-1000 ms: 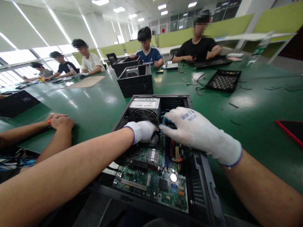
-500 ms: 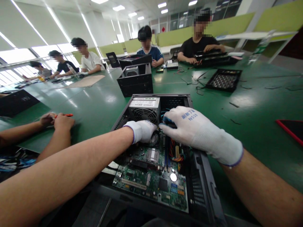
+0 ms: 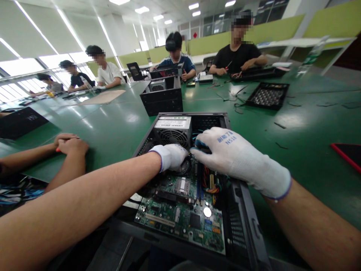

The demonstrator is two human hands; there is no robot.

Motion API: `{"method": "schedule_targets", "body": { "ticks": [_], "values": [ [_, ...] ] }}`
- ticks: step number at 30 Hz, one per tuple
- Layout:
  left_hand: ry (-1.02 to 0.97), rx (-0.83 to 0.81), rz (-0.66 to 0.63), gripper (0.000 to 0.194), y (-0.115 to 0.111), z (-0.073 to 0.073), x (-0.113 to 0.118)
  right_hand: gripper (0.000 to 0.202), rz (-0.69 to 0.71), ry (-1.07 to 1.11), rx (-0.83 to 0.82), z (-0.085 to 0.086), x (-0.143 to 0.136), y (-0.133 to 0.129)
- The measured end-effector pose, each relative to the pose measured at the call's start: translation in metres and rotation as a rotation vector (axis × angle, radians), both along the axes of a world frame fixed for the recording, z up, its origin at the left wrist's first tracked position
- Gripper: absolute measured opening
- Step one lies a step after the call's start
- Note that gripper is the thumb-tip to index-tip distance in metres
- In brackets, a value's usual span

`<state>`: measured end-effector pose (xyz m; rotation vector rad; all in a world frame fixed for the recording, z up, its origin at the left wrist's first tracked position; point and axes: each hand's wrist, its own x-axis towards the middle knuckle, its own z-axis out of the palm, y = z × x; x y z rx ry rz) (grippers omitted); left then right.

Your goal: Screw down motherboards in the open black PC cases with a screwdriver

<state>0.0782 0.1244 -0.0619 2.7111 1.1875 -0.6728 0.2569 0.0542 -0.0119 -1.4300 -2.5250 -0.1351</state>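
Observation:
An opened computer case [image 3: 248, 210] lies in front of me, with a green motherboard [image 3: 183, 222] inside. My left hand [image 3: 176, 156], in a white glove, has its fingers closed beside the power supply [image 3: 172, 131], above a round black fan or cable loop [image 3: 186, 165] on the board. Facing it is my right hand [image 3: 222, 148], also gloved, thumb and fingers bent together over the case's inner edge. Whatever the fingertips of both hands grip is hidden. Near the right hand run orange, black and yellow cables [image 3: 210, 184].
A second black case [image 3: 162, 99] stands beyond mine on the green table [image 3: 118, 124]. At right are a black panel [image 3: 266, 96], cable scraps and a red-edged pad [image 3: 348, 156]. A neighbour's hands [image 3: 72, 143] rest at left. Co-workers sit across.
My hands have barely moved. The neighbour's hands have come together over the orange tool. Across the table, one person has shifted a case part; another now shows a screwdriver in hand.

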Motion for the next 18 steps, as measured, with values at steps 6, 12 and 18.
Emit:
{"method": "schedule_targets", "body": {
  "ticks": [6, 12, 18],
  "values": [
    [0.098, -0.007, -0.06, 0.048, -0.0006, 0.0027, 0.0053, 0.039, -0.004, -0.018, -0.019, 0.0028, -0.0005, -0.0001],
    [0.1, -0.022, -0.088, 0.05, -0.0014, 0.0016, 0.0073, 0.04, -0.003, -0.008, -0.02, 0.0014, -0.0006, 0.0004],
    [0.126, -0.027, -0.062, 0.055, -0.0022, 0.0043, 0.0061, 0.041, -0.002, 0.01, -0.017, 0.0006, -0.0002, 0.0006]
  ]
}}
